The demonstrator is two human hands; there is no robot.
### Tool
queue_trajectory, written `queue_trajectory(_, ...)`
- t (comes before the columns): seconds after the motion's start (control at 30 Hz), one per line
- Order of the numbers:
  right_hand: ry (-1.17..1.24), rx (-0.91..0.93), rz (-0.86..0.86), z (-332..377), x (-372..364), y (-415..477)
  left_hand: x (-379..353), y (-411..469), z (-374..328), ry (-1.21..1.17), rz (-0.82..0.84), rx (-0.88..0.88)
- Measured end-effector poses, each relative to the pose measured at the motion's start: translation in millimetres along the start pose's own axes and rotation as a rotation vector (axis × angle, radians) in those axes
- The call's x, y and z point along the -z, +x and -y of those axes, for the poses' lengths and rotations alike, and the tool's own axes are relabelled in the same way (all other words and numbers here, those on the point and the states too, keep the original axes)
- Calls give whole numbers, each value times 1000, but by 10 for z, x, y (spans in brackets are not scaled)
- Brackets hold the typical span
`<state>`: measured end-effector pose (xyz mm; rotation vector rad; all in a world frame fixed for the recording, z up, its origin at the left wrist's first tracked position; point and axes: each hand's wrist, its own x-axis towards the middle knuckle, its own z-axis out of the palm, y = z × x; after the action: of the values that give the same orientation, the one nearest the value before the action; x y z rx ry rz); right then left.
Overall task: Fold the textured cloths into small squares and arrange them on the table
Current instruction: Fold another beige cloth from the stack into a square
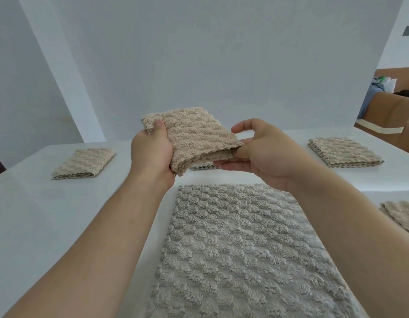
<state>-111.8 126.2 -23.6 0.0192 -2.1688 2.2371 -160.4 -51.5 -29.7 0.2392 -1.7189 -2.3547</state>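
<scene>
The white table (61, 214) spreads wide, leaving room for finished pieces along its far side. Nearest the person, a large grey bobble-textured cloth (240, 253) lies flat and unfolded, probably laid out as the next one to fold. A folded beige textured cloth (84, 164) sits at the far left and a second folded beige cloth (343, 152) at the far right, well apart, spaced like a deliberate arrangement. Another beige cloth (403, 214) pokes in at the right border (too cut off to judge its fold).

Held in the air above the grey one is the small folded beige cloth in hand (194, 134). The left hand (150, 152) grips its left corner, thumb on top and fingers curled beneath, which keeps the layers stacked. The right hand (263, 152) pinches the opposite corner between thumb and lower fingers, with the forefinger (241, 127) lifted clear, seemingly squaring the edges before setting it down.
</scene>
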Motion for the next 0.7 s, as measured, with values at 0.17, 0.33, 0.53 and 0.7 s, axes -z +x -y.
queue_trajectory(0.17,241,-119,98,7,55,12,0,-1,-11,97,-16,-101)
queue_trajectory(0.33,322,-302,123,-42,131,82,-45,-84,-58,213,91,-245)
queue_trajectory(0.53,257,-277,-26,-148,-25,137,-144,-263,53,413,236,-422)
queue_trajectory(0.7,-254,84,-385,-102,-44,94,-127,-246,75,456,175,-425)
